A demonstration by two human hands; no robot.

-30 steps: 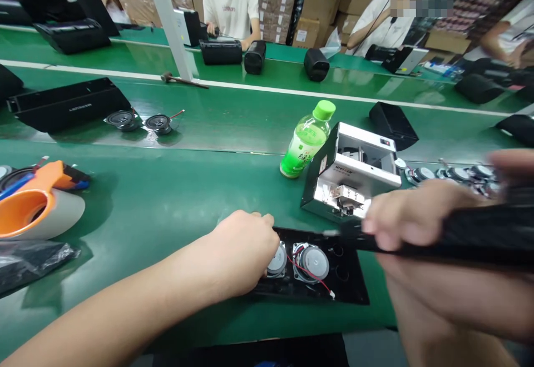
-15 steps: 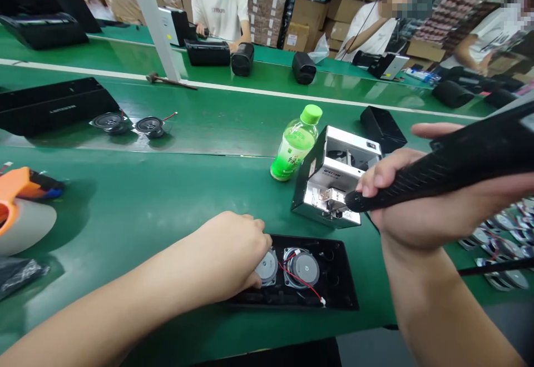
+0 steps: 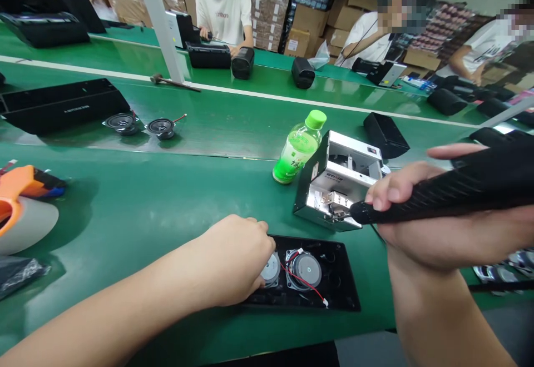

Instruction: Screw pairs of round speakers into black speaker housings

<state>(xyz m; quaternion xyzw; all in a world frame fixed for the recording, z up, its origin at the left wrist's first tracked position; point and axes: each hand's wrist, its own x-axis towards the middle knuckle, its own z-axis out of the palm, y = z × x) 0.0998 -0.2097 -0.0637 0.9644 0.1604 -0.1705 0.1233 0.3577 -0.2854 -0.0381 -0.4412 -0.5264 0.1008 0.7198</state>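
Note:
A black speaker panel lies on the green bench in front of me, with two round silver speaker drivers and a red wire set in it. My left hand rests closed on the panel's left end, covering part of the left driver. My right hand grips a black electric screwdriver. Its tip sits at the metal screw feeder box just behind the panel.
A green drink bottle stands left of the feeder. Two loose speakers and a long black housing lie at the left. An orange tape dispenser is at the left edge. More drivers lie at the right. Other people work across the belt.
My right hand swung the screwdriver up from over the panel and brought its tip to the feeder box. My left hand stayed on the panel.

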